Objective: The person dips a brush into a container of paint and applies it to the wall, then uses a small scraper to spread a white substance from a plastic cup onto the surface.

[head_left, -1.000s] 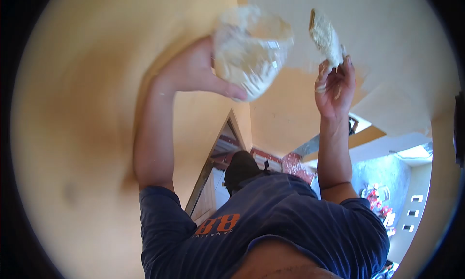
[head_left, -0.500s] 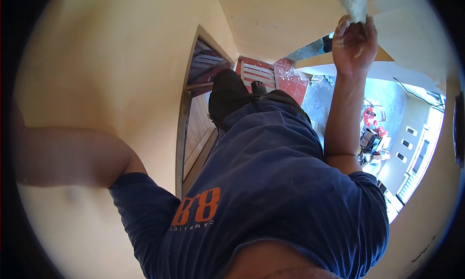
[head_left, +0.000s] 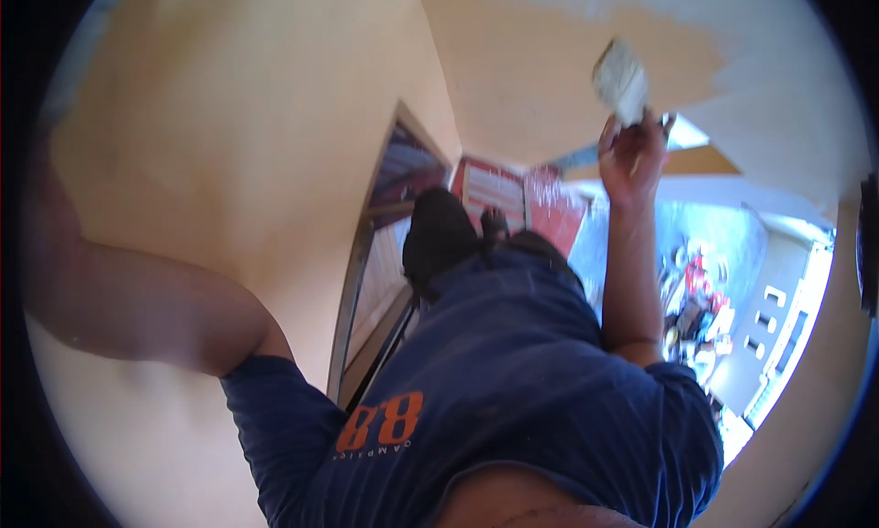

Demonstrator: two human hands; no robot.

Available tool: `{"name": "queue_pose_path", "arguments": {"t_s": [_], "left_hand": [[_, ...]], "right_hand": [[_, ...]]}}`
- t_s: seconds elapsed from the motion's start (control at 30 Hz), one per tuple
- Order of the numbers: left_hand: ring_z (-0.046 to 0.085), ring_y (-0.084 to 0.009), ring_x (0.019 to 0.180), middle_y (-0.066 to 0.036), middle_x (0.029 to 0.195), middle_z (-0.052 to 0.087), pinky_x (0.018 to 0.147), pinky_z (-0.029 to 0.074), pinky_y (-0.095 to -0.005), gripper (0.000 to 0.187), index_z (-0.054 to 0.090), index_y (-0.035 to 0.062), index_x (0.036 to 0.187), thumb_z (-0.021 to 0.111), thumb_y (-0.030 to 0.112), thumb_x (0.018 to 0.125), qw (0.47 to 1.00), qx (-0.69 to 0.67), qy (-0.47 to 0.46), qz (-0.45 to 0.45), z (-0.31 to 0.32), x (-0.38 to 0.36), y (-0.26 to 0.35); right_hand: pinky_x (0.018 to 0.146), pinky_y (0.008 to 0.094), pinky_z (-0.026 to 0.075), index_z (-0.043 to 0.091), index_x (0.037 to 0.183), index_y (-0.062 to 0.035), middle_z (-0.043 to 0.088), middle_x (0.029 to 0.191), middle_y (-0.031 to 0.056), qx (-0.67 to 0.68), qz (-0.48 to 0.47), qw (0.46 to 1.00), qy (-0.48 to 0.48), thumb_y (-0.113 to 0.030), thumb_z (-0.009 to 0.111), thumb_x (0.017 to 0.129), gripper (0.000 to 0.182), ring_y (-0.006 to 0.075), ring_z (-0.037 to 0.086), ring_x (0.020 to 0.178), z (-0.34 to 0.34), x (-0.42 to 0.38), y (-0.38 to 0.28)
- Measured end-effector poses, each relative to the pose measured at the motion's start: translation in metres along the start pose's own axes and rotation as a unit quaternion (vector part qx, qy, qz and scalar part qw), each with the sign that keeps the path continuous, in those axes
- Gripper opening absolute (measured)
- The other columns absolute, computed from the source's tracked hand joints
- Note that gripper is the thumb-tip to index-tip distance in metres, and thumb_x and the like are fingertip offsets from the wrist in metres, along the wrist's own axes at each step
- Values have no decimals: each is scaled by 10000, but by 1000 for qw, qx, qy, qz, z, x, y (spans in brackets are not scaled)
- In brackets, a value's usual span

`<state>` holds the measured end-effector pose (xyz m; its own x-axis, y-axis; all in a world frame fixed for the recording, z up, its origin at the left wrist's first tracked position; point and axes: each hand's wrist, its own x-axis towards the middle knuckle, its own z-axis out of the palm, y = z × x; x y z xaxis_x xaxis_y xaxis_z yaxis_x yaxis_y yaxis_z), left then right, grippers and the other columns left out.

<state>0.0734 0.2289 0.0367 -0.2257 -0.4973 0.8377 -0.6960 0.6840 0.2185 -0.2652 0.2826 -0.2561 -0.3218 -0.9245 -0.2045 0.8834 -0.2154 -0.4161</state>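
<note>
My right hand [head_left: 634, 152] is raised at the upper right, its fingers closed around the lower end of a pale, whitish tool [head_left: 620, 81]. The tool looks like a brush or scraper, but blur hides its exact kind. Behind it is a yellowish wall surface [head_left: 513, 61] with grey-white patches. My left arm [head_left: 174, 304] bends out to the left beside the yellow wall [head_left: 247, 116] and runs upward at the dark image edge, where its hand cannot be made out.
A framed opening [head_left: 352, 290] stands left of my legs. Below are red floor tiles [head_left: 560, 218] with white spots and a slatted wooden piece [head_left: 494, 187]. Various red, white and dark items [head_left: 700, 299] lie on the grey floor at the right.
My right hand and the tool appear lower and further left, with more of the tool and patchy wall showing. The whole view has shifted, and my left forearm shows more at the left edge.
</note>
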Motion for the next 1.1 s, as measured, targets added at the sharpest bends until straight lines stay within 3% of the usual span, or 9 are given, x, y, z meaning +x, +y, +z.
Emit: {"name": "queue_pose_path", "arguments": {"t_s": [0.13,0.23,0.53,0.6,0.63,0.7,0.73,0.8,1.1], "left_hand": [[527,-173,1061,-88,1149,559,931,409,-312,662,469,2,1251,783,157,689,977,-32,24,-211,-51,11,-6],[529,-177,1050,-106,1148,559,921,403,-301,592,481,-14,1233,745,170,736,989,-46,76,-122,-60,-4,-21],[554,-186,1005,-110,1112,577,889,423,-291,597,491,-25,1212,755,161,710,955,-141,64,-253,-68,3,32],[563,-182,987,-108,1096,585,871,435,-288,578,502,-24,1200,752,154,710,950,-147,80,-265,-69,6,35],[571,-178,968,-106,1078,593,854,445,-285,558,511,-24,1186,748,145,710,950,-153,76,-262,-68,5,33],[579,-173,949,-104,1059,601,837,454,-282,538,520,-23,1172,745,136,711,950,-159,74,-259,-69,6,31],[581,-170,943,-103,1048,604,833,456,-282,528,522,-24,1167,741,127,711,949,-175,58,-255,-70,7,31],[582,-166,937,-101,1038,607,828,458,-281,518,525,-24,1162,737,119,712,948,-191,40,-250,-72,5,28],[580,-168,940,-106,1035,603,830,457,-284,543,520,-22,1166,747,127,696,952,-196,62,-227,-68,2,24]], "right_hand": [[770,282,559,556,1108,-79,619,1074,50,29,44,997,-49,-164,561,897,228,143,605,969,19,4,13],[792,303,563,521,1140,-45,584,1128,85,5,64,996,-58,-153,564,896,270,172,591,1010,27,15,35],[805,296,529,536,1156,-41,587,1096,81,-104,-6,992,-77,-128,621,860,320,180,594,965,112,40,58],[789,310,513,560,1166,-40,606,1063,91,-434,-272,848,-138,-116,628,853,329,195,596,943,134,57,56],[789,310,513,560,1166,-40,606,1063,91,-433,-274,847,-142,-116,628,853,329,195,596,943,148,64,54],[802,324,499,578,1156,-36,616,1027,101,-559,-615,482,-276,-71,664,792,376,237,597,919,186,76,47],[802,324,499,578,1156,-36,616,1027,101,-558,-616,482,-278,-71,664,792,376,237,597,919,202,80,46],[777,340,499,573,1164,-49,577,1049,111,-611,-650,309,-331,-93,593,786,382,246,570,903,227,88,53],[791,325,477,567,1143,-10,507,953,74,-695,-645,102,-301,-121,567,742,417,227,520,875,249,139,91]]}}
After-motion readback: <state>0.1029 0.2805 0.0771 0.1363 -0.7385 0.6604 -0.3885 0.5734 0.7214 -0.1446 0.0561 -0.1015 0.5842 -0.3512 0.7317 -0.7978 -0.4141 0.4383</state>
